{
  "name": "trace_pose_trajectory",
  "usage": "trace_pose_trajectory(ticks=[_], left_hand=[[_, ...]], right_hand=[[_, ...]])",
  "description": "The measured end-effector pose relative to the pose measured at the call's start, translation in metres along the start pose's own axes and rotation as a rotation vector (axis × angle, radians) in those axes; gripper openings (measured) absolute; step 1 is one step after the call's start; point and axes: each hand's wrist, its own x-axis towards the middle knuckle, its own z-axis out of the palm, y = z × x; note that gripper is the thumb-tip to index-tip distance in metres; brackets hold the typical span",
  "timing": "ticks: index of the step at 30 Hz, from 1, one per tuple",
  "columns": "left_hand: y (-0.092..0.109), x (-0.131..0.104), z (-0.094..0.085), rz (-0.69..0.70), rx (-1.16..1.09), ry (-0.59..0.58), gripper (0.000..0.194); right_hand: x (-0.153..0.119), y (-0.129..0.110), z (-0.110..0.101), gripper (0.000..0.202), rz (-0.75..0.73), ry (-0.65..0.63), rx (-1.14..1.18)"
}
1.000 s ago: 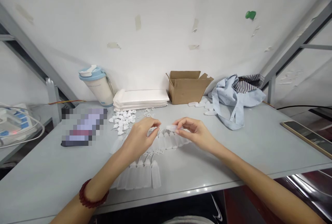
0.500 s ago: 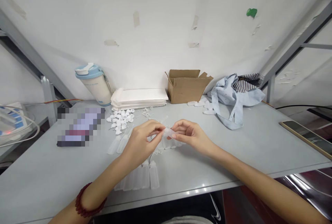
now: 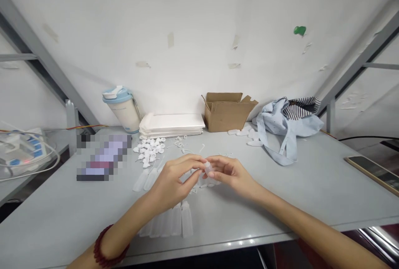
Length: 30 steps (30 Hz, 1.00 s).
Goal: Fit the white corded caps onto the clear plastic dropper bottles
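Observation:
A small translucent plastic bottle is held between my two hands above the table, tilted, with its neck up. My right hand pinches its body between thumb and fingers. My left hand is closed in a loose pinch at the bottle's neck; anything tiny between those fingertips is too small to make out. Below my left hand lies a row of similar bottles, partly covered by the wrist. More bottles lie behind that hand, and others are partly hidden beneath both hands. White caps form a pile to the left.
Small white thin parts lie beyond my hands. Along the wall stand a tumbler, stacked white envelopes, an open cardboard box and a blue cloth bag. Loose bottles lie by the bag. A phone rests at right.
The bottle has turned from lying sideways to neck up in my right hand. My left fingers have shifted slightly at its neck. The view has tilted up a little.

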Motion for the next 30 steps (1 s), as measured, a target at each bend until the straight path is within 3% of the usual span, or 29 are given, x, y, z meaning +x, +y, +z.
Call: trace_pose_trajectory(ticks=[4, 10, 18, 30], left_hand=[[0.002, 0.002, 0.0, 0.004, -0.025, -0.003, 0.021], [-0.001, -0.001, 0.004, -0.063, 0.037, -0.037, 0.019], [0.001, -0.004, 0.002, -0.067, 0.199, -0.226, 0.03], [-0.001, -0.01, 0.009, 0.097, 0.517, -0.23, 0.023]], right_hand=[[0.003, 0.0, -0.004, 0.032, 0.017, 0.019, 0.0], [0.003, -0.004, -0.005, 0.031, 0.066, -0.075, 0.115], [0.0, -0.003, 0.001, 0.029, 0.052, -0.197, 0.206], [0.001, 0.004, 0.006, 0.032, 0.118, -0.171, 0.262]])
